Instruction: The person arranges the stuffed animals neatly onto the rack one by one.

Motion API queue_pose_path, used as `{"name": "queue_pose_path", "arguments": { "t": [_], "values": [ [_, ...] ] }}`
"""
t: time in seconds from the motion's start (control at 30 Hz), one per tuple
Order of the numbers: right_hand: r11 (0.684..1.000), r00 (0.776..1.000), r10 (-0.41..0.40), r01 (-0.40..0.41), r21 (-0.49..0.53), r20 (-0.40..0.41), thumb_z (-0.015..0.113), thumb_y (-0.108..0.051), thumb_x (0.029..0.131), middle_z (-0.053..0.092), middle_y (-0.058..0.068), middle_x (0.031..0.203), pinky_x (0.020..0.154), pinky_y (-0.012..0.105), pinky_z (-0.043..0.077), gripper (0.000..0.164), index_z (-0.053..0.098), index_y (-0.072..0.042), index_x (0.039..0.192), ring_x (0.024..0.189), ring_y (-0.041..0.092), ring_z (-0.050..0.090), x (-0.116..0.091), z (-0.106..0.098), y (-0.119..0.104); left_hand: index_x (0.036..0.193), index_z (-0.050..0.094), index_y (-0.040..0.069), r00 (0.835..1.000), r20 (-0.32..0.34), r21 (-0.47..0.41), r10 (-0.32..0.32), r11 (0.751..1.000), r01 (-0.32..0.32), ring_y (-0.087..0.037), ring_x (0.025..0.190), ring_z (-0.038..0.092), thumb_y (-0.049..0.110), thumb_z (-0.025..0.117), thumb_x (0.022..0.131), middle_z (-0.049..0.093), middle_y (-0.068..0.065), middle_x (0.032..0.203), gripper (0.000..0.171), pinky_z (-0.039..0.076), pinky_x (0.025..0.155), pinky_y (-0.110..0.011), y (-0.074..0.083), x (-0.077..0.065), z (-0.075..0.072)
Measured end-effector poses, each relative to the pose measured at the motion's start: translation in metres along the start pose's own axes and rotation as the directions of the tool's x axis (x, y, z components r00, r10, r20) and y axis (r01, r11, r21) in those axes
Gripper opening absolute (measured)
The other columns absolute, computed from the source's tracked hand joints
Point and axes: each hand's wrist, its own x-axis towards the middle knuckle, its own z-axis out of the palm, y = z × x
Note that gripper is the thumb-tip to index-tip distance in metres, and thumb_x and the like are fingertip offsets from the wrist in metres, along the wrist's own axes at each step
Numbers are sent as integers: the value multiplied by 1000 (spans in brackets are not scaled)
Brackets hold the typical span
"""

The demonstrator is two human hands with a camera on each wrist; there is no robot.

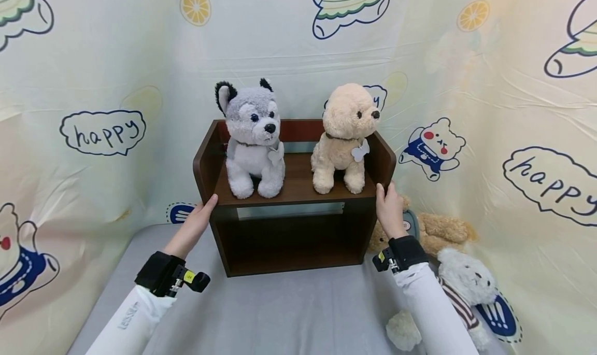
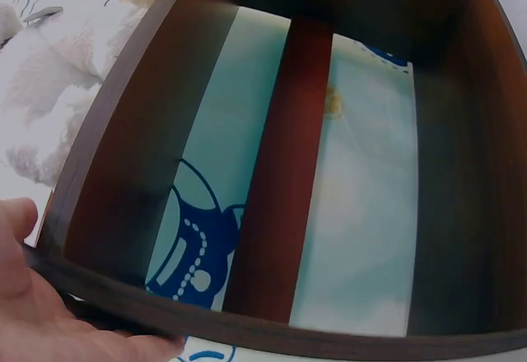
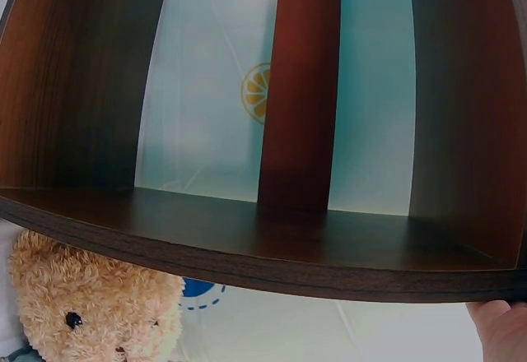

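A dark brown wooden shelf [image 1: 298,202] stands on the grey surface, slightly askew in the head view. My left hand [image 1: 198,223] grips its left side panel near the upper board, thumb at the front edge and fingers along the outside. On the opposite side, my right hand [image 1: 391,210] holds the right panel at about the same height. Atop the upper board sit a grey-and-white plush husky [image 1: 254,137] on the left and a cream plush dog [image 1: 345,137] on the right. In the right wrist view, most of the right hand is out of frame.
Right of the shelf lie a brown teddy bear [image 1: 440,230], partly behind my right arm, and a white plush bear [image 1: 466,277] in a striped top. Patterned curtain [image 1: 298,59] hangs behind and along both sides. The grey covered table [image 1: 280,313] extends in front.
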Motion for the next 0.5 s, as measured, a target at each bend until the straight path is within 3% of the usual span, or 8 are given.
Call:
{"name": "queue_pose_path", "arguments": {
  "t": [0.3,0.5],
  "values": [
    [999,998,-47,47,4,-41,33,-27,100,44,14,76,56,32,34,36,45,4,112,67,29,46,-1,0,-2,144,-11,4,995,-30,-86,92,992,-95,-40,136,-2,57,23,93,-7,-21,150,81,7,103,-61,-2,6,4],
    [999,998,-52,53,12,-43,33,-27,100,41,13,73,54,32,33,34,45,4,108,64,28,44,-1,0,-2,144,-9,4,995,-41,-102,91,990,-95,-39,136,0,56,23,94,-5,-21,150,80,7,104,-61,-3,8,4]
  ]
}}
